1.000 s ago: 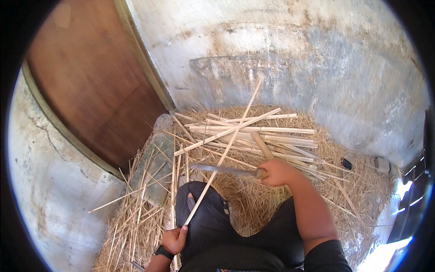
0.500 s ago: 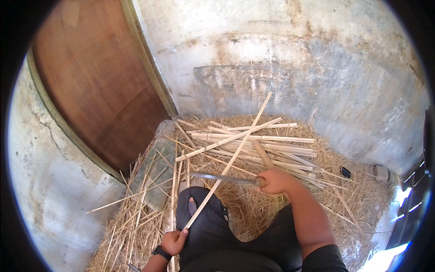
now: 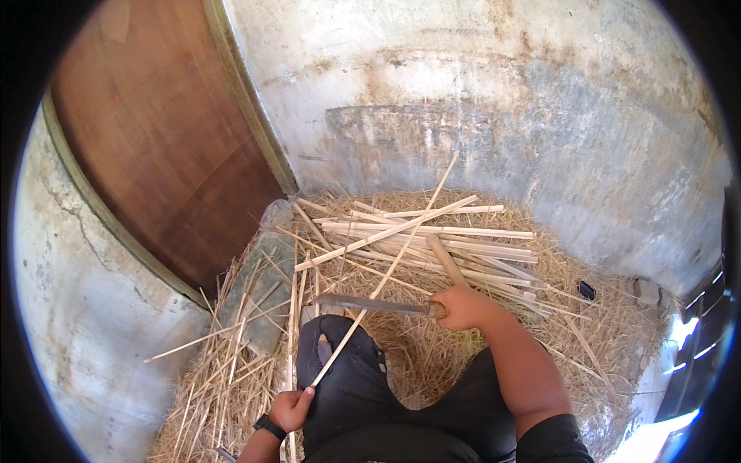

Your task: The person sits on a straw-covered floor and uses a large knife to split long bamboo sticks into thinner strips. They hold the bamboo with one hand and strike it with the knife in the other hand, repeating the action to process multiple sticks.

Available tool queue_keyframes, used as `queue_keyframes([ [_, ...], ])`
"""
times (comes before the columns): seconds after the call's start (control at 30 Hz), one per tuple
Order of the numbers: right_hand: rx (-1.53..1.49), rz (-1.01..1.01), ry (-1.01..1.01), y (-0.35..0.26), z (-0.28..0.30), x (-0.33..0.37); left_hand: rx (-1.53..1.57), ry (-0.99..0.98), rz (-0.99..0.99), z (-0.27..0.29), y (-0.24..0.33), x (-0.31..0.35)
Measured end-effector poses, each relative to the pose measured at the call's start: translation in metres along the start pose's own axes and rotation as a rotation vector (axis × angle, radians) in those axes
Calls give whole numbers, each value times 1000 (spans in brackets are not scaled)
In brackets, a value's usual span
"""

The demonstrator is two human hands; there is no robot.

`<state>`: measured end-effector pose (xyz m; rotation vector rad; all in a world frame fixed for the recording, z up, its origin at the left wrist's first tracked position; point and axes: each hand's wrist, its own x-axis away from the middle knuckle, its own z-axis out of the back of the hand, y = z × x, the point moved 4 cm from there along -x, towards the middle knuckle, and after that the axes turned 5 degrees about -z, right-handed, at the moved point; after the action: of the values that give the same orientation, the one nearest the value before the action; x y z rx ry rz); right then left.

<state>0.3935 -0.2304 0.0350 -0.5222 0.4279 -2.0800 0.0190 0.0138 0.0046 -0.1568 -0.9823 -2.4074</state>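
Observation:
My left hand [image 3: 292, 409] is closed around the lower end of a long, pale bamboo strip [image 3: 394, 266], beside my left knee. The strip slants up and away to the right, over my knee and the pile behind it. My right hand [image 3: 461, 307] grips the handle of a large knife [image 3: 378, 303], its blade pointing left. That blade crosses the strip just beyond my knee; whether its edge touches the strip I cannot tell. Just behind my right hand, a thick round wooden stick [image 3: 445, 258] lies tilted on the pile.
Several pale strips [image 3: 494, 251] lie piled on straw ahead. At left, thin slivers [image 3: 224, 386] cover the straw beside a greenish-grey sack [image 3: 266, 301]. A brown door panel [image 3: 170, 154] and a stained wall [image 3: 494, 116] stand behind. A small black object [image 3: 587, 290] lies at right.
The strip in my left hand looks narrower now, as if turned on its long axis. The knife has shifted slightly left, and more of the blade's flat side shows.

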Motion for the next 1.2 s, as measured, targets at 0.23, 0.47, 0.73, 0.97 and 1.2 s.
queue_keyframes([
  [0.23, -156, -163, 159, 34, 18, 5, -7, 7, 40, 3, 8, 3],
  [0.47, -261, -201, 222, 51, 17, 4, 31, 11, 37, -1, 0, 0],
  [0.73, -60, -84, 17, 5, 13, 3, 18, -8, 2, 0, -7, -1],
  [0.97, -79, -147, 224, 33, 13, 3, 28, 23, 41, 0, -1, 1],
  [1.2, -170, -194, 274, 52, 15, 1, 23, 24, 19, 1, 7, 2],
])
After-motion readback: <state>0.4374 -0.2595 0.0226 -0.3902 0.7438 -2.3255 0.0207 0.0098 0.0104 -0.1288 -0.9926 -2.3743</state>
